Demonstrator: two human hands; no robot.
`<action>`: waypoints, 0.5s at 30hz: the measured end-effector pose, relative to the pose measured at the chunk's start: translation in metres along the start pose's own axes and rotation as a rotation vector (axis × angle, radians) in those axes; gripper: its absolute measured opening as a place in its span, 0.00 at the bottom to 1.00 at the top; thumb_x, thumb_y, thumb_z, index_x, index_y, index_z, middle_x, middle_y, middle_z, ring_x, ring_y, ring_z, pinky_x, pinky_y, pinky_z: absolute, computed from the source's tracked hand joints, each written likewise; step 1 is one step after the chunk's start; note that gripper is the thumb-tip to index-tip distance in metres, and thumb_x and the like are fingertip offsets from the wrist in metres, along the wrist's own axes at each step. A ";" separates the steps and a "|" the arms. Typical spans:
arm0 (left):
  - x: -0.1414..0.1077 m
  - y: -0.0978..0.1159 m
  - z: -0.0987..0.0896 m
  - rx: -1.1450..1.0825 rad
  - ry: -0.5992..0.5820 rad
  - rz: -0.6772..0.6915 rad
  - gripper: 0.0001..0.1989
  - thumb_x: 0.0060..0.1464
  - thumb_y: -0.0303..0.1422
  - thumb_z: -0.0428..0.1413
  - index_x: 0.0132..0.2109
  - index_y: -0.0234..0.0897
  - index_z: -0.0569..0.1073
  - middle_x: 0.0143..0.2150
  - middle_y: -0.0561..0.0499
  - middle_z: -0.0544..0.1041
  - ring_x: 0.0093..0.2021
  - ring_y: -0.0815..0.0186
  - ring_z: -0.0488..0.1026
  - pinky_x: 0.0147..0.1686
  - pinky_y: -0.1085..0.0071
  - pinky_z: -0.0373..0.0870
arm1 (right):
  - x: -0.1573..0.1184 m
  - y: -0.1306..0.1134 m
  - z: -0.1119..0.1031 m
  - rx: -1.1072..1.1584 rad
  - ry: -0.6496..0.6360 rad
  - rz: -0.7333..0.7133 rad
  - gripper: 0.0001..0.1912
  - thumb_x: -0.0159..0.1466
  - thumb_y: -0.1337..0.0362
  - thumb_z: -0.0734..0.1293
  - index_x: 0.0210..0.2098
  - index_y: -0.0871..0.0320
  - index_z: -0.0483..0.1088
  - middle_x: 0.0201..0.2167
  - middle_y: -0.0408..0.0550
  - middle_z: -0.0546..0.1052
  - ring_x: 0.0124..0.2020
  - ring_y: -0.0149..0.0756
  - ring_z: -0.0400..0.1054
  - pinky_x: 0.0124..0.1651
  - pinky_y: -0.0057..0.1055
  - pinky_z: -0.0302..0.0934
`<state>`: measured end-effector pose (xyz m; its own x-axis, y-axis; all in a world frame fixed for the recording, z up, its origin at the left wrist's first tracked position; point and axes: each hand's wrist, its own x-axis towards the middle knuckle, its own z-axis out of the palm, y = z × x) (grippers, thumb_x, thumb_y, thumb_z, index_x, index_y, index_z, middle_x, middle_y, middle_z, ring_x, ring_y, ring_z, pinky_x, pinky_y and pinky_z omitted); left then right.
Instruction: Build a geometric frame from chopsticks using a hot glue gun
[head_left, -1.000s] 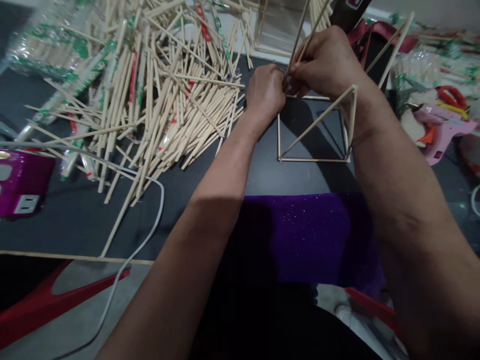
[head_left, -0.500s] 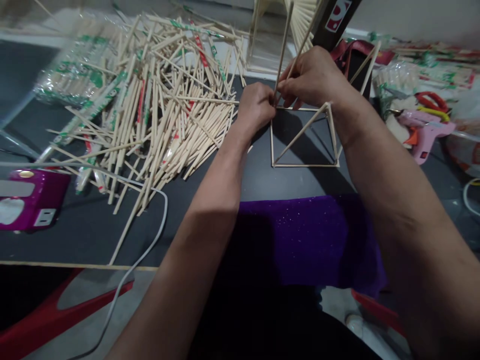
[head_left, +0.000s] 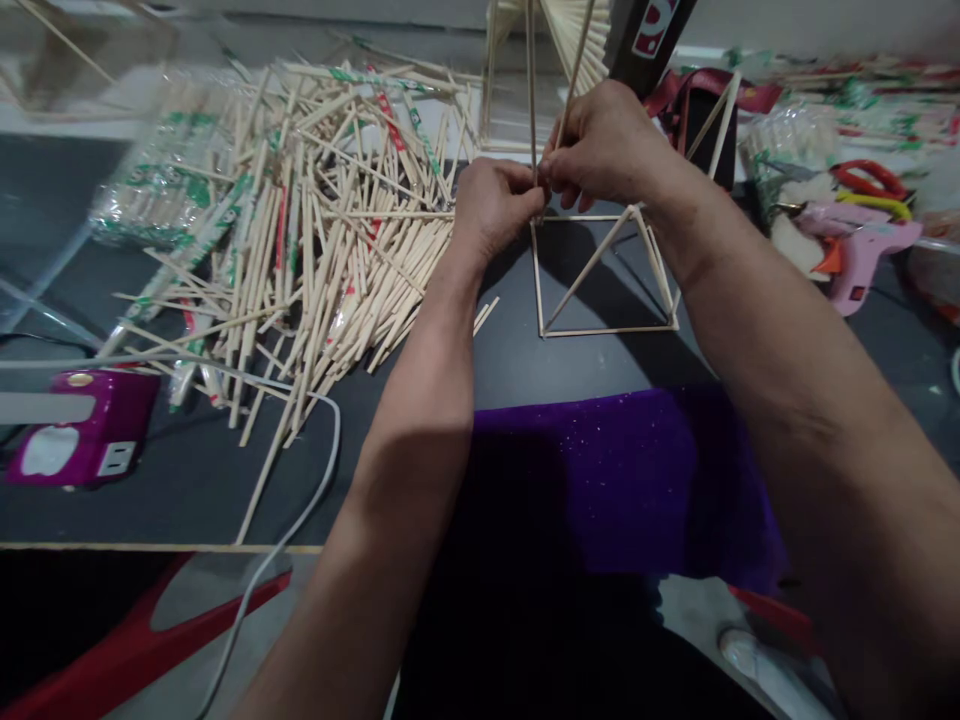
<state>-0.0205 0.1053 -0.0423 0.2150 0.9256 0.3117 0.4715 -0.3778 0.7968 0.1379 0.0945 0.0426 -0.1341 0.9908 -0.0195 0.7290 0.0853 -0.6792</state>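
A frame of wooden chopsticks lies on the dark table, with a square base and slanting sticks meeting at its right side. At its far left corner, my left hand is closed in a pinch on the lower end of an upright chopstick. Close beside it, my right hand pinches a slanted chopstick that leans up and to the right. The fingertips of both hands nearly meet there and partly hide the joint.
Left of the frame spreads a big heap of loose chopsticks, some in wrappers. A pink glue gun and red-handled pliers lie at the right. A magenta power block with a white cable sits at left; a purple cloth lies in front.
The view has shifted a little. The left hand's thumb and fingers now reach to the upright chopstick more visibly; both hands stay at the same corner of the frame.
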 end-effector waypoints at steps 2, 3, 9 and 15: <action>0.000 0.000 0.001 -0.011 0.023 0.034 0.13 0.57 0.35 0.62 0.24 0.49 0.74 0.24 0.52 0.68 0.35 0.60 0.65 0.38 0.59 0.62 | -0.001 -0.002 -0.001 0.008 -0.013 0.009 0.14 0.66 0.80 0.72 0.27 0.61 0.77 0.18 0.39 0.72 0.23 0.32 0.71 0.37 0.32 0.78; 0.001 0.000 0.000 -0.008 0.030 0.041 0.14 0.57 0.35 0.63 0.24 0.49 0.73 0.24 0.53 0.68 0.34 0.60 0.64 0.38 0.59 0.61 | -0.002 -0.002 -0.001 0.008 -0.014 0.019 0.14 0.67 0.81 0.72 0.27 0.61 0.77 0.18 0.40 0.72 0.22 0.31 0.71 0.36 0.31 0.77; 0.002 -0.003 0.000 -0.072 0.038 -0.003 0.08 0.58 0.37 0.66 0.30 0.49 0.80 0.28 0.55 0.76 0.38 0.59 0.67 0.42 0.59 0.66 | -0.002 -0.001 0.000 0.020 0.027 0.051 0.21 0.68 0.81 0.71 0.22 0.57 0.74 0.20 0.42 0.74 0.22 0.34 0.71 0.41 0.39 0.81; 0.004 -0.013 0.000 -0.212 -0.040 -0.070 0.04 0.52 0.38 0.68 0.37 0.48 0.83 0.35 0.52 0.83 0.39 0.56 0.75 0.38 0.58 0.71 | 0.005 0.008 0.003 0.077 0.036 0.033 0.21 0.66 0.81 0.71 0.21 0.54 0.74 0.18 0.42 0.75 0.21 0.34 0.72 0.33 0.31 0.76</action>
<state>-0.0261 0.1143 -0.0514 0.2239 0.9461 0.2339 0.2975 -0.2949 0.9080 0.1416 0.0995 0.0349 -0.0854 0.9962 -0.0172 0.6787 0.0455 -0.7330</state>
